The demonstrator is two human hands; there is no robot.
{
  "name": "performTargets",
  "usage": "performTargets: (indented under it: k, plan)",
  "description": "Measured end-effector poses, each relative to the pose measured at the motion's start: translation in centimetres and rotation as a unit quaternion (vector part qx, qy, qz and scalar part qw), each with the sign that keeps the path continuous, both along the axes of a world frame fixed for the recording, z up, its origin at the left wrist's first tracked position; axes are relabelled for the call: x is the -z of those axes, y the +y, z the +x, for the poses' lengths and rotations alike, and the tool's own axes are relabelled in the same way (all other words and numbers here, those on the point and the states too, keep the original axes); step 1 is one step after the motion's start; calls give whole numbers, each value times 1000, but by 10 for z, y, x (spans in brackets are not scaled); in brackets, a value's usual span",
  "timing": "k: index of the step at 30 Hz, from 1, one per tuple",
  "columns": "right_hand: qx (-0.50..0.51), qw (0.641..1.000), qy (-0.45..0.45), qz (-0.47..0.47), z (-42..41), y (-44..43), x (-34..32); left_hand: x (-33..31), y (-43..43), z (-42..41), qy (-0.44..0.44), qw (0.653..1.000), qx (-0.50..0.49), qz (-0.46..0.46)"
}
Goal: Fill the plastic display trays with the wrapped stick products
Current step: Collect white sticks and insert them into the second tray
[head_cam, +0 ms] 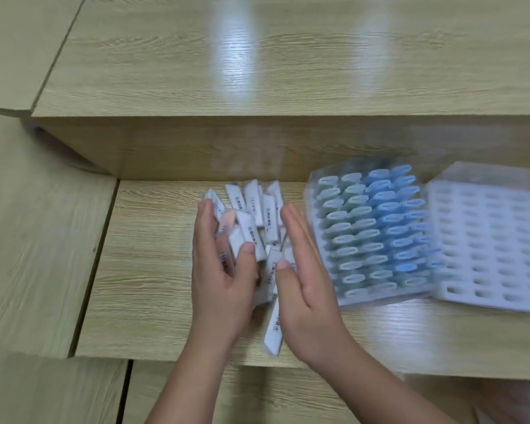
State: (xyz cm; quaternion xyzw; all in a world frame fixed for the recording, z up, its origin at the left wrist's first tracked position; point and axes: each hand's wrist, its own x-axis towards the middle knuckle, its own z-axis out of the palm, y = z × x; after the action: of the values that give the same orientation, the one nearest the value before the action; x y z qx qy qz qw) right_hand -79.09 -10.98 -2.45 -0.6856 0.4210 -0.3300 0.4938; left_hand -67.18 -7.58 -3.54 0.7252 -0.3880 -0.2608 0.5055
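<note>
Left hand (224, 270): fingers straight, pressing the heap's left flank.
Wrapped sticks (254, 209): loose heap on counter (153, 270), between both hands.
Right hand (306, 286): flat, pressing the right flank.
Near tray (377, 234): I read it full.
Far tray (496, 240): empty; about half remains.

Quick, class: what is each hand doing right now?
Left hand: open, straight fingers pressing the pile of wrapped sticks.
Right hand: open, pressing the pile's other side.
</note>
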Motion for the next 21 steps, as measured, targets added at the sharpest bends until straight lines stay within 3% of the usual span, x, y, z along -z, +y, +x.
performTargets:
  k: [3,5,9,11,13,17,21]
  plan:
    - [-96,991,30,-91,-25,23,-9,0,6,1,-11,1000,0,-9]
    - [-102,987,27,-122,-51,36,-16,-2,8,0,-72,997,1,-4]
    - [113,974,18,-194,-109,38,-29,-16,5,-23,-155,988,-26,-1]
    - [219,948,71,-217,-137,22,-26,-27,-4,-45,-143,989,-11,30]
    - [264,924,176,-216,-161,2,-22,-36,-16,-67,-125,990,30,60]
    - [214,892,360,-169,-186,-20,-12,-42,-41,-83,-51,992,54,101]
    - [183,889,375,-189,-194,-21,-9,-42,-51,-72,-43,987,32,150]
